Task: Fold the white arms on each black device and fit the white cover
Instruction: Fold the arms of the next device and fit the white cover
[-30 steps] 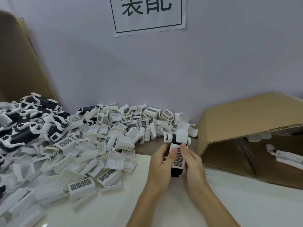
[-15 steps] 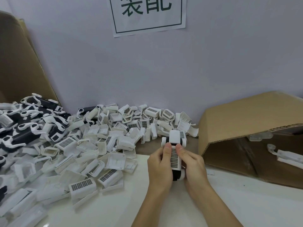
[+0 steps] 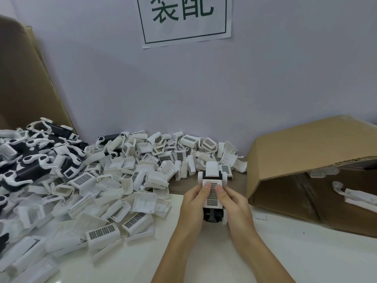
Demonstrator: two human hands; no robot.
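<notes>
At nine o'clock, a heap of black devices (image 3: 30, 168) with white arms spread, apparently waiting their turn. Toward ten and eleven o'clock, a pile of loose white covers (image 3: 126, 180) spilling over the tabletop (image 3: 306, 252), near enough to pick from. At centre, left hand (image 3: 193, 203) curled around one black device (image 3: 213, 216), thumb pressing on the white cover (image 3: 212, 193) with its grid label. Just beside it, right hand (image 3: 234, 207) gripping the same device from the other side, thumb likewise on the cover, probably to seat it evenly. White arms (image 3: 224, 177) tucked in against the body at the far end. At three o'clock, a cardboard box (image 3: 306, 152) lying on its side, mouth open toward the hands, likely for finished pieces; white parts dimly visible inside.
</notes>
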